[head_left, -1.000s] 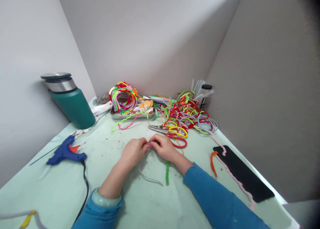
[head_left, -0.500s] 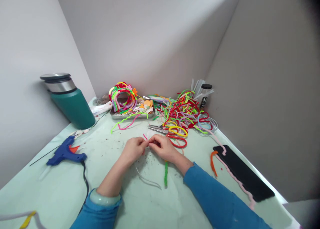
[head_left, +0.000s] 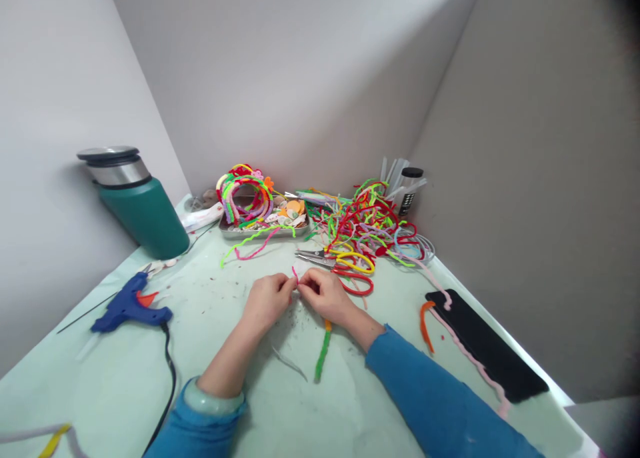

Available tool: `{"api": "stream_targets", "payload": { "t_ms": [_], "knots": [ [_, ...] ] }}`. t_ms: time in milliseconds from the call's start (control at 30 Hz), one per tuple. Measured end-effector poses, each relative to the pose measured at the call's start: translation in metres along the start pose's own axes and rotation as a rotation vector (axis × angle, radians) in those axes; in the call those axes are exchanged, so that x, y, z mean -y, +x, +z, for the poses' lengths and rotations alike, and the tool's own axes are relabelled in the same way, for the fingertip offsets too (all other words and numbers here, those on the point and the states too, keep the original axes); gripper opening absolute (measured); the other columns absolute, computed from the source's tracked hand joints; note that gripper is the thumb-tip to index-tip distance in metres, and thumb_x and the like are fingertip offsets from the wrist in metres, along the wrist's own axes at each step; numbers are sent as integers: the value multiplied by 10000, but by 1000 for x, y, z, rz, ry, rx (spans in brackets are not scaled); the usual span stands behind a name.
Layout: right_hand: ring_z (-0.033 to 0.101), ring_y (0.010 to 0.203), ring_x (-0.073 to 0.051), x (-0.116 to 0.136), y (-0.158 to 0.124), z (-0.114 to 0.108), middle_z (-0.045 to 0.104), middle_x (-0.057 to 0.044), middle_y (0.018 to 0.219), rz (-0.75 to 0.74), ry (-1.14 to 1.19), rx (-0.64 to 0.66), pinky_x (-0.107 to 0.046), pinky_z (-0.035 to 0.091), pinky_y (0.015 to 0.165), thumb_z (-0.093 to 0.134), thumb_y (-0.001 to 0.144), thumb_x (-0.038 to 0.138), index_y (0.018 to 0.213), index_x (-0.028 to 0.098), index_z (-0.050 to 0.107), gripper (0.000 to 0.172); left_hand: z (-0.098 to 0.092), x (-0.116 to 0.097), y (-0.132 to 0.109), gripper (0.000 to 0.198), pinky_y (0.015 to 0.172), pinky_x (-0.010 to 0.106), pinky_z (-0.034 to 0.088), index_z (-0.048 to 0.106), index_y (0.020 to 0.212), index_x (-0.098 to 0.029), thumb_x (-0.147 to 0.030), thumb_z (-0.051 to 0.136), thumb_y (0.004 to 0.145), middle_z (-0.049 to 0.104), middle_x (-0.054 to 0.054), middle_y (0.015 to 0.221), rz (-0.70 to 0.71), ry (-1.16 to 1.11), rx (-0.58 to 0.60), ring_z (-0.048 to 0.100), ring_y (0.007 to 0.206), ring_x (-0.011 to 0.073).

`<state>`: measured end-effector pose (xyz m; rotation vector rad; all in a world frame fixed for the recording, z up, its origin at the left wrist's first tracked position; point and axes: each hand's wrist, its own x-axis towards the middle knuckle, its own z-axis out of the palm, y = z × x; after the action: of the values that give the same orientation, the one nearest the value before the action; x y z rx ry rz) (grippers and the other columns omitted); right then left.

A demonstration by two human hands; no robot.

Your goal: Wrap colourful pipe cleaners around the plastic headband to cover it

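Observation:
My left hand (head_left: 267, 300) and my right hand (head_left: 326, 296) meet over the middle of the pale green table (head_left: 225, 391), fingers pinched together on a small pink pipe cleaner piece (head_left: 295, 274) whose tip sticks up between them. A green pipe cleaner (head_left: 321, 355) with an orange end hangs from under my right hand and lies on the table. A thin grey-white strand (head_left: 290, 363) lies just below my left wrist.
Scissors (head_left: 320, 259) with red handles lie just beyond my hands. Behind them is a tangle of coloured pipe cleaners (head_left: 373, 228) and a metal tray (head_left: 265, 228) of craft bits. A blue glue gun (head_left: 127, 305) and a green flask (head_left: 140, 205) stand left; a black pad (head_left: 493, 355) lies right.
The pink tip has come up between my fingers. The green pipe cleaner's lower end has swung left and now lies slanted. Both hands stay in place.

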<state>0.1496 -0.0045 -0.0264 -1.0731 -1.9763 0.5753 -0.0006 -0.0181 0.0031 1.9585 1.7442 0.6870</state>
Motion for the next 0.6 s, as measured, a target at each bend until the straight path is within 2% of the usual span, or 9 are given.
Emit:
{"api": "stream_targets", "payload": {
  "t_ms": [133,300,433,600],
  "knots": [
    [464,575,-91,-3,2,0,563,13,646,50,19,-15,-199,331,538,512,761,192,714,156,570,83,1,2,0,222,586,215,352,614,787,-191,-334,444,789,641,-3,704,64,-81,-108,526,586,108],
    [465,573,-93,-6,2,0,551,18,635,82,49,-25,-199,329,531,499,774,215,708,161,553,101,3,5,0,163,648,215,399,629,842,-203,-188,494,753,640,3,857,255,-89,-194,553,690,111],
    [456,569,-96,-8,2,1,540,20,625,85,57,-39,-199,324,522,487,779,222,708,165,550,110,5,7,0,263,716,224,412,664,905,-232,-127,466,766,638,11,927,360,-33,-184,573,804,126],
    [441,559,-95,-11,1,3,530,20,617,75,47,-56,-200,318,518,497,772,230,701,164,544,108,5,7,0,270,707,223,421,675,943,-229,-153,464,793,647,20,916,380,-8,-150,585,792,124]
  ]
}}
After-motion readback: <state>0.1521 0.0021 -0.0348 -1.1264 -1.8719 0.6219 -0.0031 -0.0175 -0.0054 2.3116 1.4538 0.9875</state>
